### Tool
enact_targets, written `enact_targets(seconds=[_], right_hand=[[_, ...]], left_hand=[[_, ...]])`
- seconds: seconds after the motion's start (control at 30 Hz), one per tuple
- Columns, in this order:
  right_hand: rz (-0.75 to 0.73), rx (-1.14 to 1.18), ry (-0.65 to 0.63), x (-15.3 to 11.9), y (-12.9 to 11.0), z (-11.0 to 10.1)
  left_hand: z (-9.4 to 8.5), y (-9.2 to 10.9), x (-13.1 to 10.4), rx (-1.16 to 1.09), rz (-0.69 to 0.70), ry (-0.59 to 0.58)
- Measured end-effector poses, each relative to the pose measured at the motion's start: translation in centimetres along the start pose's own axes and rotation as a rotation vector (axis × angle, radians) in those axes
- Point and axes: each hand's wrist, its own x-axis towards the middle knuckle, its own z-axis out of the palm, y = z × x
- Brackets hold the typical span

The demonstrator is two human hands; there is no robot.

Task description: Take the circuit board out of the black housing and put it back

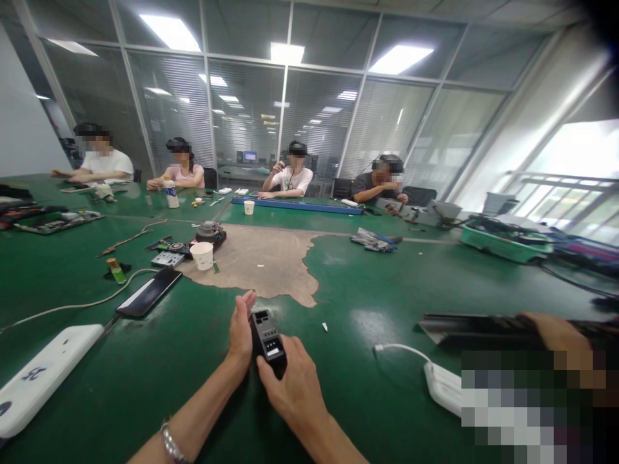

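A small black and grey device (267, 335) with square openings in its upper face is between my two hands, close above the green table (367, 393). My right hand (294, 374) grips its near right end, thumb on the near side and fingers along the right edge. My left hand (240, 327) is flat along the device's left side, with its fingers stretched out and pointing away from me. Whether the left palm touches the device is hard to tell. Past the fingertips lies a brown bare patch (261, 264) of the tabletop.
Left are a phone (149, 293), a white power bank (53, 374), a paper cup (202, 256) and a small green bottle (116, 271). At right are gloves (373, 240), a green basket (505, 243), a white charger (442, 386) and another person's hand (556, 338). Several people sit opposite.
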Motion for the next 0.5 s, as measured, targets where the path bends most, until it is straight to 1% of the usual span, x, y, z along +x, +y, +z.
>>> enact_targets(seconds=[0.13, 0.23, 0.3, 0.37, 0.5], right_hand=[[-0.026, 0.076, 0.056, 0.9, -0.3, -1.7], [-0.007, 0.117, 0.094, 1.8, 0.3, -3.6], [0.028, 0.085, 0.130, 2.1, 1.4, -4.6], [0.055, 0.044, 0.147, 2.1, 2.8, -5.2], [0.107, -0.087, 0.125, 1.3, 5.5, -4.7]], left_hand=[[-0.1, 0.0, 0.1, -0.023, -0.002, -0.007], [0.0, 0.2, -0.1, 0.002, -0.015, 0.000], [0.1, 0.4, -0.2, 0.028, -0.015, -0.003], [0.2, 0.4, -0.4, 0.058, -0.016, -0.004], [0.3, 0.4, -0.5, 0.085, -0.003, 0.009]])
